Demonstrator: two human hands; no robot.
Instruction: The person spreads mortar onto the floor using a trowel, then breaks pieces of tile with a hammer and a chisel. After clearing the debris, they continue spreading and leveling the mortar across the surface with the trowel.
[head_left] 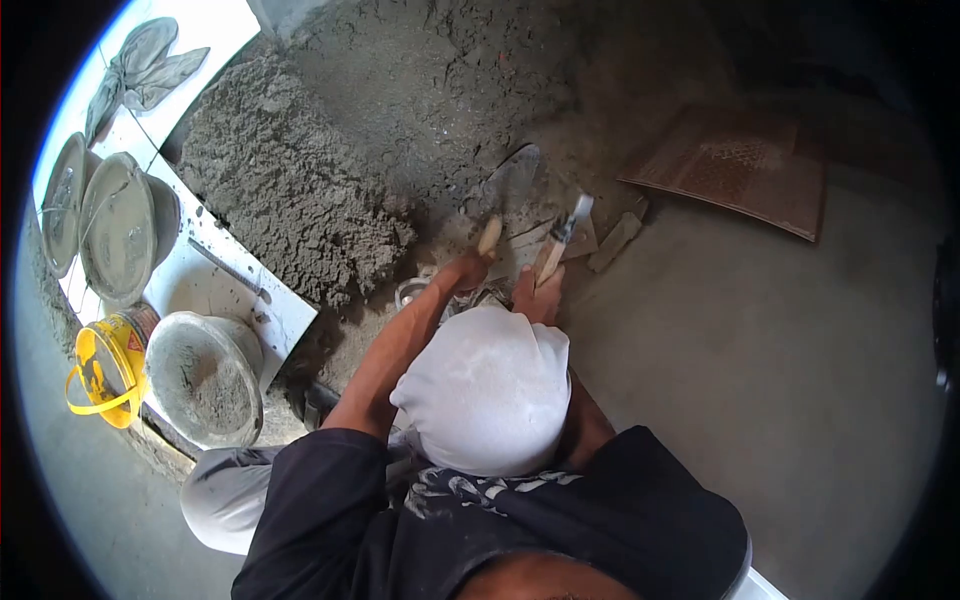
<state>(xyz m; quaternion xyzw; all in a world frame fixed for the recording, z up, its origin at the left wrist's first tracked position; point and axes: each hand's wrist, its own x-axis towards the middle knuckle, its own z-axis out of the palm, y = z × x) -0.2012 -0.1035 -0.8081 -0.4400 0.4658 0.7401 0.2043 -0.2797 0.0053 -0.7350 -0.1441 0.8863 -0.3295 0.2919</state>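
My left hand (468,270) is closed at the wooden handle of a trowel (490,236). Its greyish blade appears beyond the handle, over the edge of the wet mortar (440,130). My right hand (538,292) grips a tool with a pale wooden handle, a dark neck and a shiny metal end; it looks like a hammer (563,232), though its head is blurred. Below the hands, flat grey pieces (535,240) lie on the floor, partly covered by the tools. My raised knee (490,390) in light trousers hides some of the ground near my wrists.
A crumbly mortar heap (290,180) rises at the left. Beyond it stand round tubs (120,230), a grey bucket (205,380) and a yellow bucket (108,370) by white boards (285,310). Brown tiles (740,175) lie at right, a small block (617,242) nearer.
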